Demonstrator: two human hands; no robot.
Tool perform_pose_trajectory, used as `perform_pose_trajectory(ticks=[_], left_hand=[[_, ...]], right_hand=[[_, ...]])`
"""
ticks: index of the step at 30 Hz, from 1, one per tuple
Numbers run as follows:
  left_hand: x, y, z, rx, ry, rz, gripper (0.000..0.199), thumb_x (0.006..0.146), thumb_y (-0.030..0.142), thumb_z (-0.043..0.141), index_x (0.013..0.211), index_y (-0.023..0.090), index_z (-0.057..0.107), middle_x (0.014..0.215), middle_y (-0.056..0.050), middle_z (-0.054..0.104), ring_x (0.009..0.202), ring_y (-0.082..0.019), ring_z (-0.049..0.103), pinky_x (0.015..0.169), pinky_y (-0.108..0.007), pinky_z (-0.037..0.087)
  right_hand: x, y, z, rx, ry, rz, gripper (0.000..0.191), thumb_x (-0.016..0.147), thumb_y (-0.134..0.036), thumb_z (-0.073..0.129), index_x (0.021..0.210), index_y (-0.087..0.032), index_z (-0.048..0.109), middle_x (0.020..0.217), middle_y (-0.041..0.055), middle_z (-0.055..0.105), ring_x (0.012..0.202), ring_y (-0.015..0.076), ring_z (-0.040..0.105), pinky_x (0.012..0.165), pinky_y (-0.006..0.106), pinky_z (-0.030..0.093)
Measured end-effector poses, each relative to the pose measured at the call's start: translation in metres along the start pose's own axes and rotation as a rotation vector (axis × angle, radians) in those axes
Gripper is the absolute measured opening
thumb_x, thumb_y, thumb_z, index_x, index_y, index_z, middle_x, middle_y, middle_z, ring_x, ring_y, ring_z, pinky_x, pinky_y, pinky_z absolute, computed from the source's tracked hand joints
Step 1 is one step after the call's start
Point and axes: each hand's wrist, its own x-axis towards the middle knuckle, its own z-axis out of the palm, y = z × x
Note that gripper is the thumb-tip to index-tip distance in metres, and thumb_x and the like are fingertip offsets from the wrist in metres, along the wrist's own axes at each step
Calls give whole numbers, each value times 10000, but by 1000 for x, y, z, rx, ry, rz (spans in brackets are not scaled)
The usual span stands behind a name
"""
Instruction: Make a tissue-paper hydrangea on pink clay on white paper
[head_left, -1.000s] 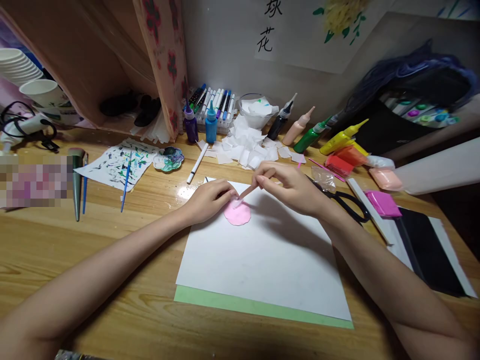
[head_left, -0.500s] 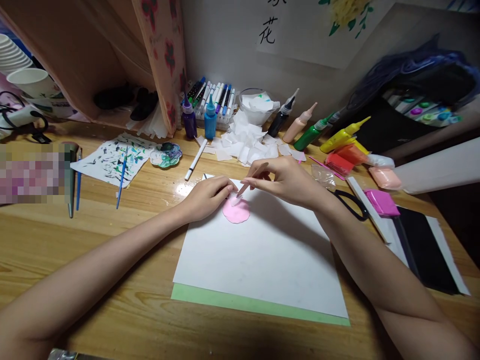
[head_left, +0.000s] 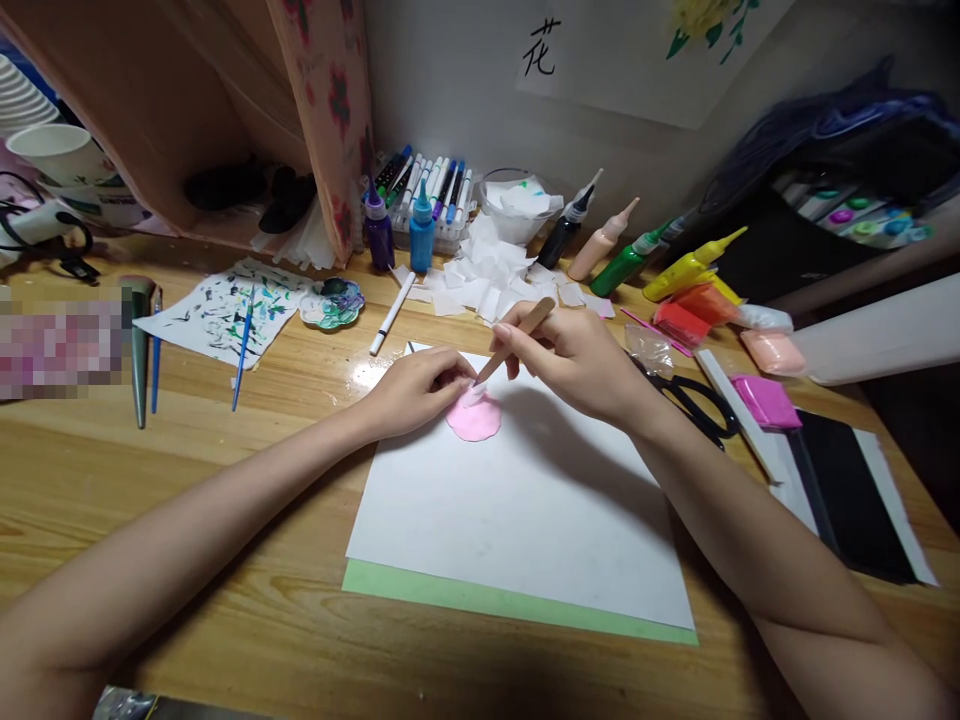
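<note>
A round disc of pink clay (head_left: 474,420) lies on a white sheet of paper (head_left: 517,520). On its upper part is a small piece of white tissue paper (head_left: 474,396). My left hand (head_left: 420,388) rests at the disc's upper left edge, its fingers closed together at the tissue paper; the fingertips are partly hidden. My right hand (head_left: 562,350) grips a flat wooden craft stick (head_left: 517,340) between thumb and fingers. The stick slants down to the left, its tip at the tissue paper close to my left fingertips.
Green paper (head_left: 517,605) shows beneath the white sheet. Behind my hands are a heap of white paper pieces (head_left: 487,265), a white marker (head_left: 392,314) and several paint bottles (head_left: 628,262). Black scissors (head_left: 705,405) and a magenta clay packet (head_left: 766,400) lie right; a paint-stained sheet (head_left: 217,310) lies left.
My right hand has changed its grip, and more of the craft stick shows above the fingers. My left hand stays near the same spot. The camera view has shifted slightly.
</note>
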Motion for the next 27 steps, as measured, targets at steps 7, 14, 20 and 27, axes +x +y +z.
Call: perform_pose_trajectory(ticks=[7, 14, 20, 27], left_hand=[[0, 2, 0, -6, -5, -15, 196, 890, 278, 454, 913, 189, 628, 894, -15, 661, 776, -148, 558, 715, -274, 396], [0, 1, 0, 6, 0, -9, 199, 893, 278, 458, 933, 190, 631, 901, -13, 663, 776, -148, 562, 719, -274, 398], [0, 1, 0, 5, -6, -6, 200, 893, 265, 451, 928, 191, 633, 896, -13, 662, 770, -149, 562, 717, -275, 401], [1, 1, 0, 8, -13, -14, 198, 893, 260, 440, 911, 189, 625, 901, -15, 663, 791, -156, 570, 722, -276, 401]], right_hand=[[0, 0, 6, -45, -50, 2, 322, 931, -331, 476, 704, -158, 625, 599, -3, 640, 527, 101, 556, 546, 232, 377], [2, 5, 5, -42, -30, 19, 339, 930, -332, 478, 691, -147, 633, 598, 8, 640, 537, 105, 555, 562, 239, 377], [3, 10, 5, -54, -25, 25, 354, 927, -327, 477, 669, -146, 639, 593, 14, 645, 527, 106, 554, 550, 241, 386], [2, 8, 4, -1, -9, 27, 347, 923, -360, 479, 708, -139, 639, 635, 29, 661, 507, 102, 549, 523, 236, 395]])
